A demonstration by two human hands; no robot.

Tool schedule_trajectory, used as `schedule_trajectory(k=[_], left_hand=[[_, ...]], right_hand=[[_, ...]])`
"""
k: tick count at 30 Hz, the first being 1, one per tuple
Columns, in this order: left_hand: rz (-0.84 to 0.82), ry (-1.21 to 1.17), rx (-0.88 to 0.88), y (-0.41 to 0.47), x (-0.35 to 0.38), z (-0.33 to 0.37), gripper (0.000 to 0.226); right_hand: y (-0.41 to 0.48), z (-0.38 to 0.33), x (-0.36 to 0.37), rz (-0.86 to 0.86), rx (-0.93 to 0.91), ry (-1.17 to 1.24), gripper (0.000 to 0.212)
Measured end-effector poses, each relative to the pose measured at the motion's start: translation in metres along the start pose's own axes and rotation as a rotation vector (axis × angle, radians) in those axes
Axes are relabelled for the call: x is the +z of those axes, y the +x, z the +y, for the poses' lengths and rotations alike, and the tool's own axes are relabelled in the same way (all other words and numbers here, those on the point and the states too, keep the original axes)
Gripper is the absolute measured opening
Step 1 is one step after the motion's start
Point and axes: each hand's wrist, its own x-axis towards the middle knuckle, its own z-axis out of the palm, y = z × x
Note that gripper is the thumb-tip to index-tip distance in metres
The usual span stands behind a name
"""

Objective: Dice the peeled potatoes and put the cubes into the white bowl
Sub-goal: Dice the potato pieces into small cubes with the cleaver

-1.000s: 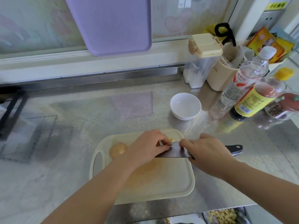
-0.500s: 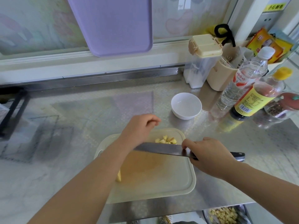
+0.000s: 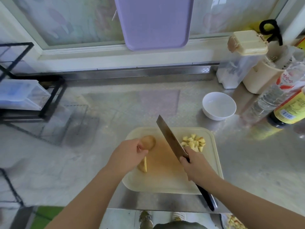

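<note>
While right hand (image 3: 194,166) grips knife (image 3: 170,138) | left hand (image 3: 128,156) curled over potato (image 3: 144,166), hold unclear

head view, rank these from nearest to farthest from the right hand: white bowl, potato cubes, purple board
From the right hand, which grips the knife:
1. potato cubes, just beyond it on the cutting board.
2. white bowl, farther back, to the right.
3. purple board, farthest back, top of view.

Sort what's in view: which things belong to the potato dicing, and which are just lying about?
In use: cream plastic cutting board, steel cleaver with black handle, peeled whole potato, pile of potato cubes, round white bowl.
Lying about: purple hanging board, clear container with beige lid, dark yellow-labelled bottle, black wire rack.
</note>
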Motion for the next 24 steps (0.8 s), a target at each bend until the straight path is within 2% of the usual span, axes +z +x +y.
schedule_trajectory(k=[5,8,10,14,19,24], left_hand=[[-0.093,0.186,0.006,-0.007,0.019,0.003,0.044],[-0.112,0.274,0.039,-0.007,0.023,0.004,0.047],[-0.108,0.272,0.069,-0.006,0.025,0.004,0.042],[-0.027,0.261,0.237,-0.007,0.033,0.012,0.030],[0.124,0.231,0.455,0.010,0.048,0.043,0.024],[0.275,0.334,0.485,0.037,0.056,0.059,0.027]], right_hand=[[0.005,0.005,-0.001,0.010,0.048,-0.074,0.011],[0.006,0.011,-0.011,0.043,0.081,-0.120,0.011],[0.006,0.017,-0.020,0.067,0.107,-0.134,0.011],[0.003,0.024,-0.029,0.075,0.130,-0.169,0.010],[-0.001,0.020,-0.033,0.078,0.128,-0.092,0.011],[-0.001,0.016,-0.036,0.080,0.111,-0.035,0.007]])
